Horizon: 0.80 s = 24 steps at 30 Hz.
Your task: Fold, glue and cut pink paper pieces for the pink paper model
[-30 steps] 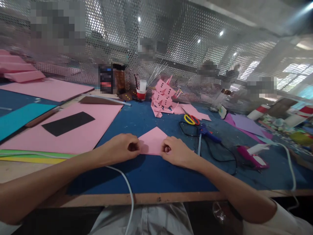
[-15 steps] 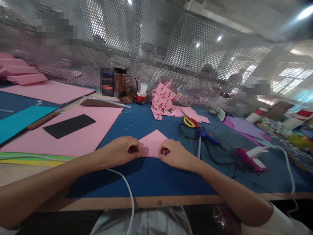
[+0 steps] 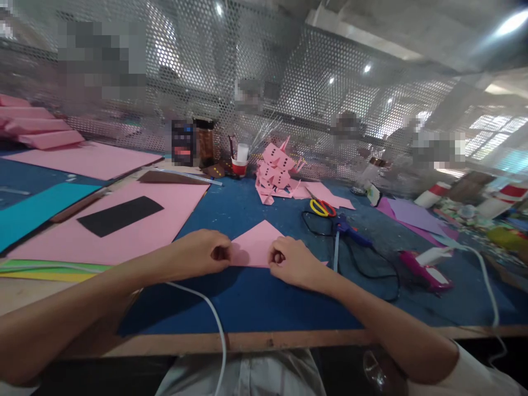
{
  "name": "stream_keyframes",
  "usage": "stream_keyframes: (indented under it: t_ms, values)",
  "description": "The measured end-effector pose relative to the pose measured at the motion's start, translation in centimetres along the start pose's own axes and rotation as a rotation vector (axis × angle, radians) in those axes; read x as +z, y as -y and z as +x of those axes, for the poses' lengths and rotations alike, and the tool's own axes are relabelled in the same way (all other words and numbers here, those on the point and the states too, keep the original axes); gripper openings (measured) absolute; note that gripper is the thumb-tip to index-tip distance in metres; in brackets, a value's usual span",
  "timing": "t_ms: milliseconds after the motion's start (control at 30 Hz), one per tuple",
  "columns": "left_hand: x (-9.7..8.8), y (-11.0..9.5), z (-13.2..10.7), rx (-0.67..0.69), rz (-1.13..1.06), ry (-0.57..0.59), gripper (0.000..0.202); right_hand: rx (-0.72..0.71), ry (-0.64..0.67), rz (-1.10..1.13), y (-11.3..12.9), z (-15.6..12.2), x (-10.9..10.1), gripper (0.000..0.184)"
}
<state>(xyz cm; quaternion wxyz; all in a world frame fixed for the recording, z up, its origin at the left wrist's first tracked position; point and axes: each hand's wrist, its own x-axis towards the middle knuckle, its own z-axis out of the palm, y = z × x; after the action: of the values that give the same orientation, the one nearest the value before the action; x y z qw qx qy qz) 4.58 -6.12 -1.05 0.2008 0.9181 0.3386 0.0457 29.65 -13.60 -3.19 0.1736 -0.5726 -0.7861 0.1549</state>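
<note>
A person seated at a craft bench is pressing a folded pink paper piece [image 3: 254,245] flat against the blue mat [image 3: 256,300], directly in front of them and near the bench's wooden front edge. The left hand [image 3: 203,254] is curling into a loose fist, its fingertips pinching the paper's lower left corner, while the right hand [image 3: 293,262] is curling the same way on the lower right corner. Both hands are closed narrowly on the paper, whose pointed top is facing away from the person. A white cable [image 3: 211,308] is running under the left forearm and off the bench edge. To the left, a large pink sheet [image 3: 136,234] is lying on the mat with a black strip [image 3: 120,215] resting on it, and a teal sheet [image 3: 37,206] is lying further left. Beyond the right hand, yellow-and-red scissors [image 3: 323,207] are lying just beside a blue glue gun [image 3: 351,227], with a pink glue gun [image 3: 424,270] well apart to the right. At the back, a pile of folded pink pieces [image 3: 275,171] is sitting near a red cup [image 3: 238,166] and a dark jar [image 3: 205,142], all in front of a perforated metal screen [image 3: 297,82]. Purple paper [image 3: 414,213] is lying toward the far right
</note>
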Motion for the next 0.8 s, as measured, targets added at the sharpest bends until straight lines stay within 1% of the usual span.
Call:
stream_keyframes:
  t_ms: [200,500,800]
  values:
    - [-1.2,0.7,-0.5,0.028,-0.025,0.09,0.014,-0.005,-0.007,0.01,0.0,-0.1,-0.1,0.007]
    - [-1.9,1.4,-1.0,0.022,0.033,0.112,0.014,-0.006,-0.012,0.021,0.1,-0.2,-0.1,0.009]
    - [-2.0,1.8,-0.7,0.037,-0.017,0.146,0.014,-0.004,0.0,0.026,0.0,-0.2,-0.1,0.008]
